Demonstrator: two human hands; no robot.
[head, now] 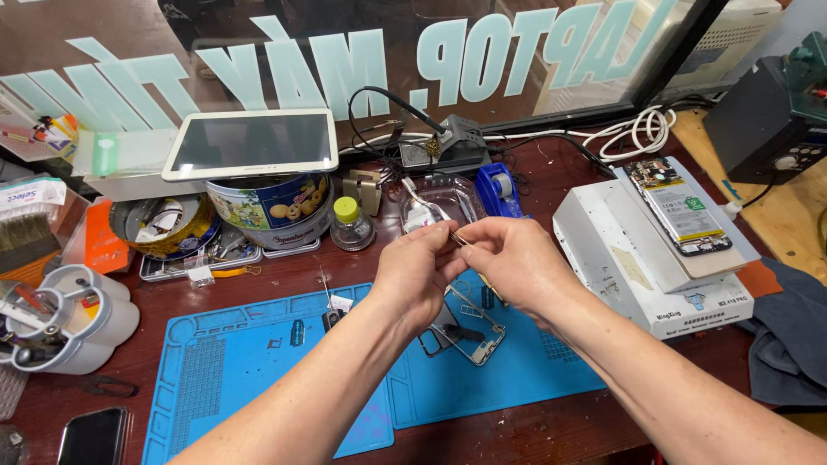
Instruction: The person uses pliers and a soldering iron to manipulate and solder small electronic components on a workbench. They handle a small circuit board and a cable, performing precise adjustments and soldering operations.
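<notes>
we see both hands raised together at the centre of the frame, above a blue work mat (258, 379). the left hand (415, 271) is curled, its fingertips pinched against something very small that we cannot make out. the right hand (515, 258) is closed around thin tweezers (469, 250), whose tips point left and meet the left fingertips; the handle end shows below the right palm. just under the hands, on the mat, lies a bare phone frame (469, 331), silvery and partly hidden by the left wrist. a few small parts sit on the mat to the left of it.

behind the hands, in the upper middle, stand a small bottle with a yellow-green cap (349, 226), a clear plastic tray (452, 200) and a blue tape dispenser (498, 188). a soldering iron stand (448, 146) sits further back. in the upper left a white tablet (251, 142) rests on a round biscuit tin (271, 213). at the right, an opened phone (679, 207) lies on top of a white box (637, 275). a white tool holder (73, 323) stands at the left edge, and a dark phone (95, 437) lies at the lower left corner.
</notes>
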